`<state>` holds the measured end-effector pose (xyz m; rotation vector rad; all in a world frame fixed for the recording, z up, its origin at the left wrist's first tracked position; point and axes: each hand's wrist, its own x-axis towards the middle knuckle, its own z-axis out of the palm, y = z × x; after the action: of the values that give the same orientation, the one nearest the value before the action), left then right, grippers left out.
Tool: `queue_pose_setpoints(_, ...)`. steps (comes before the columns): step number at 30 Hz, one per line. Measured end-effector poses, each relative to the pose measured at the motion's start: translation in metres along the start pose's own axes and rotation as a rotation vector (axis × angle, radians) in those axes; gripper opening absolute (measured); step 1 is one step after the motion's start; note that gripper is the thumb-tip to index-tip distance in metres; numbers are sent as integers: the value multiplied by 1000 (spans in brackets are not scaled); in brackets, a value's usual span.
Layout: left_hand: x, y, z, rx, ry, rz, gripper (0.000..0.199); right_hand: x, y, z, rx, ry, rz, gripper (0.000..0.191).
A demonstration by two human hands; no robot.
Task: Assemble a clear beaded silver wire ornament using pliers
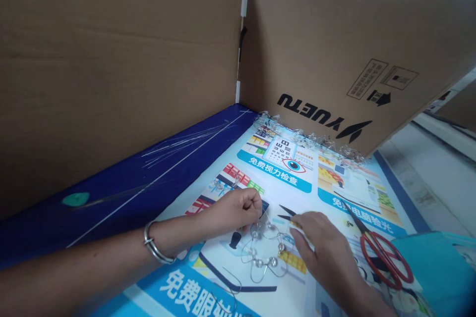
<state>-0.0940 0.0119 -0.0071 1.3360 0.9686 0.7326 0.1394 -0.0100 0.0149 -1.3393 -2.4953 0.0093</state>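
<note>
My left hand (243, 209), with a silver bracelet on its wrist, pinches a thin wire end at the upper left of a wire ring. The ring (273, 261), bent in petal-like loops with clear beads, lies on the printed sheet. My right hand (320, 242) grips small dark-tipped scissors or snips (287, 212), blades apart and pointing left toward the wire; their handle is mostly hidden in the fingers. Red-handled scissors (385, 252) rest to the right of my right hand.
Cardboard panels (122, 59) stand at the left and back (320, 49). Beaded wire pieces (312, 141) line the back panel's foot. Straight wires (186, 141) and a green item (76, 199) lie on the blue surface (148, 178). A turquoise item (435, 267) is at the lower right.
</note>
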Motion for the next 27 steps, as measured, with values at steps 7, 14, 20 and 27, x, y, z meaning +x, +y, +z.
queue_pose_setpoints(7,0,-2,-2,-22,-3,-11,8,-10,49,-12,-227,-197,-19,52)
queue_pose_setpoints(14,1,-3,-2,-7,5,-5,8,-8,50,-13,-228,-263,-70,48)
queue_pose_setpoints(20,1,-8,-5,42,-4,1,6,-5,28,-8,-330,-211,-34,35)
queue_pose_setpoints(27,0,-7,-5,76,-1,16,5,-8,26,5,-450,-171,-13,45)
